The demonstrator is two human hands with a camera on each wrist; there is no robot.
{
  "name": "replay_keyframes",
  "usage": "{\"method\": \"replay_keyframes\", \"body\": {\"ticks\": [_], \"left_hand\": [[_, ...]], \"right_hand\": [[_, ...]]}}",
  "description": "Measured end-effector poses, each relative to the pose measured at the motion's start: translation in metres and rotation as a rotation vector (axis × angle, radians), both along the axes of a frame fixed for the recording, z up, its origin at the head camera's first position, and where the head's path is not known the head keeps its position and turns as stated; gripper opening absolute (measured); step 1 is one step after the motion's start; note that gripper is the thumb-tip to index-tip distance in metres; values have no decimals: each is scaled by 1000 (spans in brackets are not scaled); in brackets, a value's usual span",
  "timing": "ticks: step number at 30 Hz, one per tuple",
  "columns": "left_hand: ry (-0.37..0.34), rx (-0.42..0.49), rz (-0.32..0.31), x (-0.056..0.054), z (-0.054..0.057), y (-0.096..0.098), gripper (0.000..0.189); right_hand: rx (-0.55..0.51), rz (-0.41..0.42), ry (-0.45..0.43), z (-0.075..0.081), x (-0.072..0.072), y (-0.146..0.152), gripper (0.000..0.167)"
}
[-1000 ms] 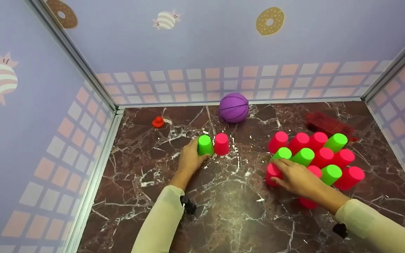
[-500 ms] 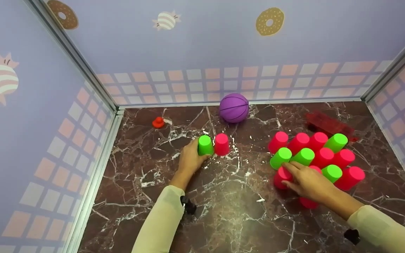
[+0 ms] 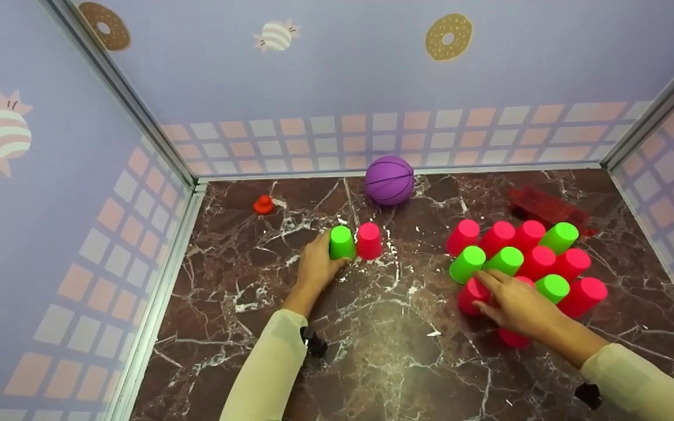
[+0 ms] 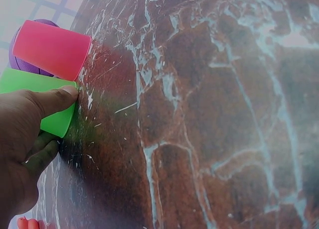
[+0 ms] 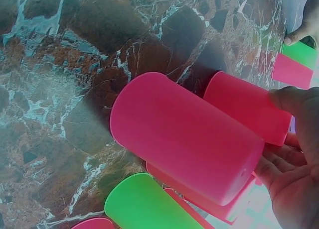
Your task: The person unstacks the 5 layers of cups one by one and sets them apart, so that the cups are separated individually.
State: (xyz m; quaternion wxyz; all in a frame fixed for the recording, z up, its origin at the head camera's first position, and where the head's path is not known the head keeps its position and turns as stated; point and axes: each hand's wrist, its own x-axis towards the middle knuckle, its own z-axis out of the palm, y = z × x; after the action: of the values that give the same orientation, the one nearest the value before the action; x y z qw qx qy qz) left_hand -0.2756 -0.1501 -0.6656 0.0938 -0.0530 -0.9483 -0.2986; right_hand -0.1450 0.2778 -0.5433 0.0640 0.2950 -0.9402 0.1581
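Observation:
My left hand (image 3: 315, 264) grips an upside-down green cup (image 3: 341, 244), its thumb across the cup's near side. Just right of that cup stands a pink cup (image 3: 369, 241). In the left wrist view the thumb lies over the green cup (image 4: 60, 120), close to the pink cup (image 4: 52, 49). My right hand (image 3: 518, 304) holds a pink cup (image 3: 473, 297) between thumb and fingers at the front left of a cluster of upturned cups. The right wrist view shows this held pink cup (image 5: 244, 107) behind a nearer pink cup (image 5: 187, 139). Some cups are partly hidden under the right hand.
Several pink and green cups, such as a green cup (image 3: 467, 264), stand close together on the right of the marbled table (image 3: 384, 351). Behind them lies a translucent red block-shaped object (image 3: 549, 206). A purple ball (image 3: 389, 180) and a small red duck (image 3: 264, 204) are near the back wall.
My right hand has drawn the pink cup rightward, in against the cluster, uncovering the green cup behind it. The left hand and its green cup have stayed in place.

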Motion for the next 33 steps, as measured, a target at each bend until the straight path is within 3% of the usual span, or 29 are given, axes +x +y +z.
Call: {"method": "replay_keyframes", "body": {"ticks": [13, 22, 33], "left_hand": [[-17, -1, 15, 0, 1, 1, 81], [-3, -8, 7, -1, 1, 0, 80], [10, 15, 5, 1, 3, 1, 79]], "right_hand": [[38, -46, -50, 1, 1, 0, 60], [38, -17, 15, 9, 0, 0, 61], [-35, -45, 42, 27, -9, -11, 54]]}}
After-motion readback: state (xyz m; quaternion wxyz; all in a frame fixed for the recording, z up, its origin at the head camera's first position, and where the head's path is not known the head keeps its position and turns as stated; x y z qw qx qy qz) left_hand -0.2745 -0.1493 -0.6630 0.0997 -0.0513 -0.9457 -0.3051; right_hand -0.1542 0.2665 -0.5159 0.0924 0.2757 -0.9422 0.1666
